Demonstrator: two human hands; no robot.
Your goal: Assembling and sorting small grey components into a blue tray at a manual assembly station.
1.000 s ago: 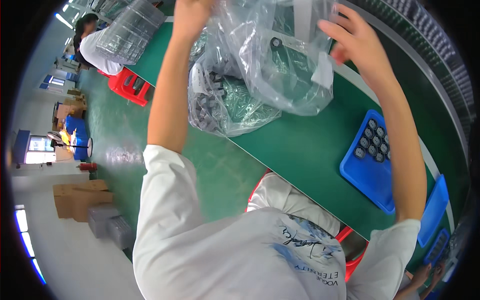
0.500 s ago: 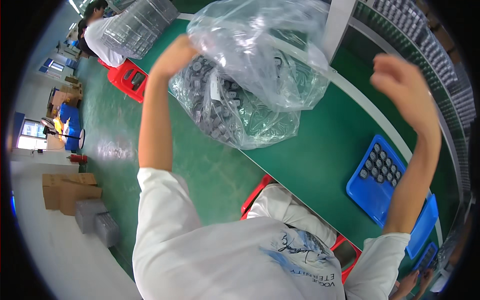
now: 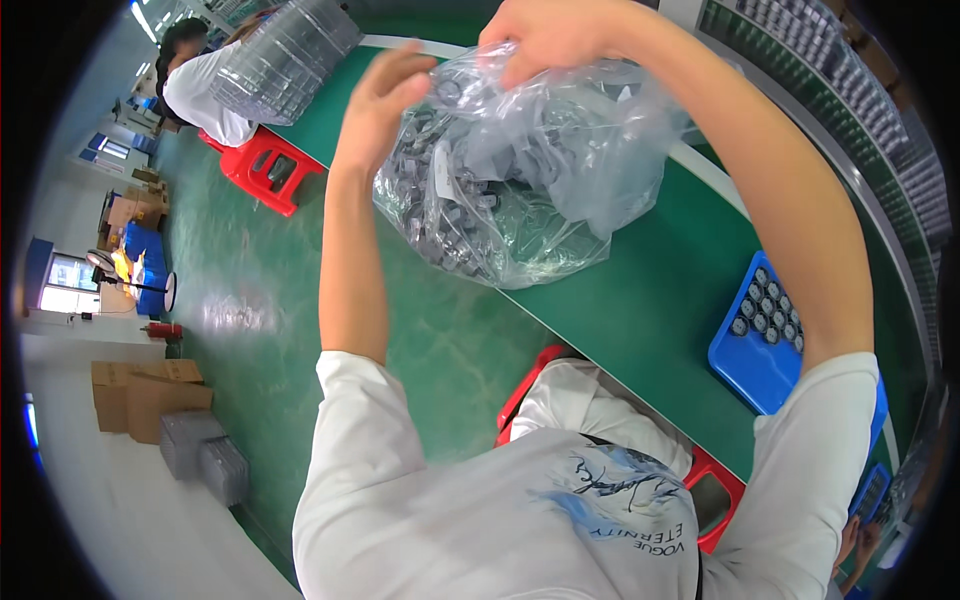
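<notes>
- Clear, crinkled plastic forms the bag (image 3: 545, 185), lying on the green table (image 3: 640, 310) along its left edge, with many small gray parts (image 3: 440, 225) showing through its left side.
- The right hand (image 3: 562, 35) is at the bag's far side, its fingers bent and grasping the plastic.
- The left hand (image 3: 376, 108) is at the bag's far left, fingers parted and released; whether they touch the plastic I cannot tell.
- Right of the bag and nearer, a blue tray (image 3: 750, 372) holds rows of round parts (image 3: 768, 308); the right forearm hides some of it.
- Far left, a seated person (image 3: 205, 95) is beside stacked clear containers (image 3: 290, 65).
</notes>
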